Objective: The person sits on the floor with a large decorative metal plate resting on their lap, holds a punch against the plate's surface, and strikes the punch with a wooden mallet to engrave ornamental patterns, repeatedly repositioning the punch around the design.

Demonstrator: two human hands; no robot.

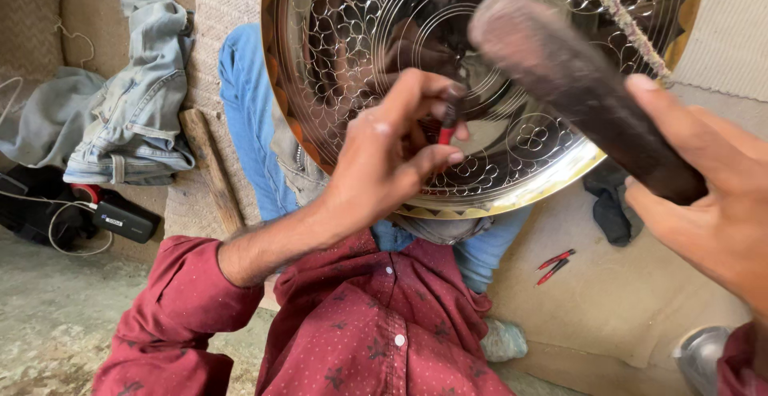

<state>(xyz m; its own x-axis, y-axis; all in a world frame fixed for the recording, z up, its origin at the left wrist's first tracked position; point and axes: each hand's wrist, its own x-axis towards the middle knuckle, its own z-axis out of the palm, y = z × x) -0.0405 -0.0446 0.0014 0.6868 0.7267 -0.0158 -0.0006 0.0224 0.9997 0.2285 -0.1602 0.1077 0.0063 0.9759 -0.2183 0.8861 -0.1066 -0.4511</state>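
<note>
A large round shiny metal plate (512, 156) with engraved circles and flower patterns rests tilted on my lap. My left hand (392, 152) pinches a thin chisel with a red part (446, 128) against the plate's face. My right hand (712, 204) grips the dark wooden handle of a mallet (576, 84), raised above the plate at the right. The mallet head looks blurred.
Folded jeans (132, 100) and grey cloth lie at the left with a black charger and cable (120, 220). A wooden stick (212, 172) leans beside my leg. Two red-handled tools (554, 265) lie on the mat at the right, near a dark rag (612, 204).
</note>
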